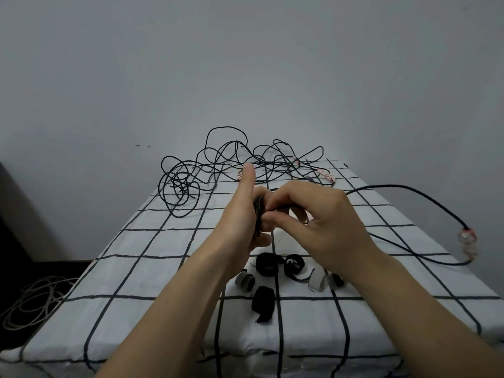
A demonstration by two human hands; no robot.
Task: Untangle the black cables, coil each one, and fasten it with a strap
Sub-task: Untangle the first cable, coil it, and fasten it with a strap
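Note:
A tangle of thin black cables (218, 165) lies at the far end of the table. My left hand (245, 214) holds a few turns of black cable (258, 214) upright above the table's middle, thumb pointing up. My right hand (321, 222) pinches that same cable from the right with fingertips and thumb. One thicker black cable (425, 197) arcs from behind my right hand to a clear plug with red marks (467, 238) at the right edge. Several black straps (268, 264) lie rolled on the cloth beneath my hands, one (263, 302) nearer to me.
The table wears a white cloth with a black grid (136, 268) and stands against a grey wall. Small white-and-black rolls (245, 281) lie beside the straps. A pale cable coil (32, 301) lies on the dark floor at the left.

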